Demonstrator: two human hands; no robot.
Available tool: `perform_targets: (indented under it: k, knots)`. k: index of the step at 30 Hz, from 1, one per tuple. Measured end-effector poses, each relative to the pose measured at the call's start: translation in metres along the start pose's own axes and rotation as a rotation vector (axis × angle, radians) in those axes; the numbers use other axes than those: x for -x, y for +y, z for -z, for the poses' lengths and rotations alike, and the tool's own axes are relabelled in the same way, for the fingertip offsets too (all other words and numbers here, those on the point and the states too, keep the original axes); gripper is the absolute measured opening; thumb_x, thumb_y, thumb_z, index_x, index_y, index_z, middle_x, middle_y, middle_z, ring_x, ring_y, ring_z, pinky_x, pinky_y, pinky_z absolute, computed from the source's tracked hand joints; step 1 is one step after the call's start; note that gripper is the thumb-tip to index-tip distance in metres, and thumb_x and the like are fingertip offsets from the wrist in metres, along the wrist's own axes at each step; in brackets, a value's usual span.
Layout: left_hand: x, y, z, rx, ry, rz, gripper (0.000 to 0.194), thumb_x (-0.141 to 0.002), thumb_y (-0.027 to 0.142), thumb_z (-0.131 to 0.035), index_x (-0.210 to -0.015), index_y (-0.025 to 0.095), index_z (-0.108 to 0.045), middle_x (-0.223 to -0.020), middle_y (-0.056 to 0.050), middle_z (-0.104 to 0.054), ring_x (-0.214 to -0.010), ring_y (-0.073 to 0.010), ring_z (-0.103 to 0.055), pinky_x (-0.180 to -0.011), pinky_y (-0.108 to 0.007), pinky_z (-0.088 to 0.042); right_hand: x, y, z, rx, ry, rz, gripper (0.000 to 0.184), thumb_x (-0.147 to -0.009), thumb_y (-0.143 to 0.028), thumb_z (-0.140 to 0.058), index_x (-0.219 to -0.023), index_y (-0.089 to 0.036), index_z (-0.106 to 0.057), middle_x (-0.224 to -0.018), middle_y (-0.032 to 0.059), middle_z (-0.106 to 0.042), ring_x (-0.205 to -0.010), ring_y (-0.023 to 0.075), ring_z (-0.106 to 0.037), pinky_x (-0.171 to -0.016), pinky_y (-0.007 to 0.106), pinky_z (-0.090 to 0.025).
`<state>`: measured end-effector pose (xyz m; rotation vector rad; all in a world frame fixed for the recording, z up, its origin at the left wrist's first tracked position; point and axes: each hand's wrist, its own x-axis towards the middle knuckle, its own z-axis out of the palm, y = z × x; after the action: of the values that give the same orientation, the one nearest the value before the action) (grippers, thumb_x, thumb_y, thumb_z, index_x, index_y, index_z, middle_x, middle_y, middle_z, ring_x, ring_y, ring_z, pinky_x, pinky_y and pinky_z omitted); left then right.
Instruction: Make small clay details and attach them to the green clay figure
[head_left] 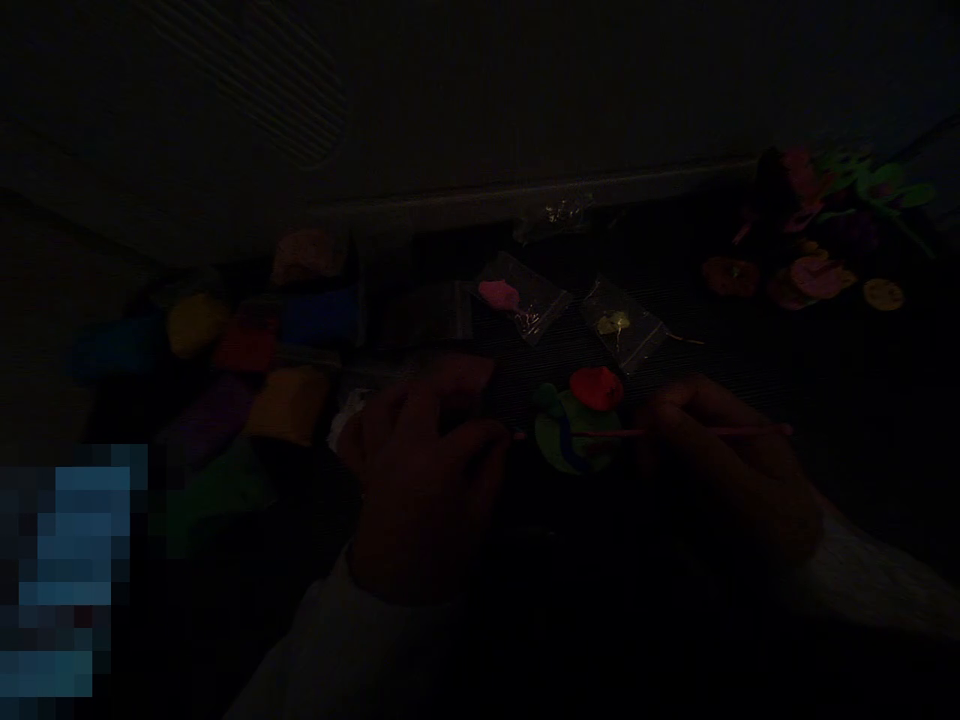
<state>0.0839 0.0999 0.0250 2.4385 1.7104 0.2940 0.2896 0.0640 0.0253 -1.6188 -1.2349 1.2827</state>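
Note:
The picture is very dark. My right hand [724, 460] is closed round a thin pinkish stick [615, 433], whose tip reaches over a round green clay piece [555, 440]. A red clay lump [598, 387] sits on the piece's upper edge, and a dark blue strip [568, 440] curves across it. Left of it, my left hand [424, 460] has its fingers drawn together; what they hold, if anything, is hidden. A tiny pinkish bit [519, 436] shows just beyond its fingertips. Something whitish [347, 425] lies partly behind this hand.
Several coloured clay packs, among them a yellow-orange one [287, 405] and a blue one [319, 317], lie at the left. Behind the hands are small clear bags holding pink clay [499, 294] and yellowish clay [613, 323]. Clay flowers [821, 277] and green leaves [885, 185] are at the far right.

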Motion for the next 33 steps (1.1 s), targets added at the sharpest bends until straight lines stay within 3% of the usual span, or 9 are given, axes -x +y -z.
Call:
perform_targets:
  k: [7, 19, 33]
  knots:
    - [0.0002, 0.006, -0.0031, 0.005, -0.052, 0.043, 0.014, -0.07, 0.034, -0.052, -0.076, 0.03, -0.064, -0.113, -0.003, -0.048, -0.105, -0.0289, -0.041, -0.083, -0.049, -0.031, 0.0, 0.0014, -0.0012, -0.028, 0.02, 0.017, 0.021, -0.08, -0.035, -0.043, -0.067, -0.019, -0.047, -0.058, -0.0033, -0.05, -0.049, 0.0062, -0.042, -0.045, 0.02, -0.031]
    - [-0.0027, 0.0094, -0.0077, 0.061, 0.002, 0.038, 0.012, -0.068, 0.033, -0.055, -0.074, 0.027, -0.064, -0.111, -0.002, -0.049, -0.103, -0.027, -0.041, -0.08, -0.045, -0.033, -0.0005, -0.0005, 0.001, 0.046, -0.007, 0.047, 0.02, -0.081, -0.035, -0.041, -0.069, -0.02, -0.048, -0.059, -0.0025, -0.049, -0.053, 0.008, -0.042, -0.046, 0.021, -0.032]
    - [-0.0038, 0.0095, -0.0069, 0.114, -0.014, 0.015, 0.012, -0.069, 0.03, -0.054, -0.076, 0.027, -0.063, -0.109, 0.001, -0.052, -0.105, -0.0243, -0.041, -0.084, -0.043, -0.032, -0.001, -0.0008, -0.0004, 0.035, 0.008, 0.033, 0.021, -0.08, -0.036, -0.042, -0.069, -0.02, -0.048, -0.059, -0.0018, -0.05, -0.051, 0.0082, -0.043, -0.045, 0.021, -0.032]
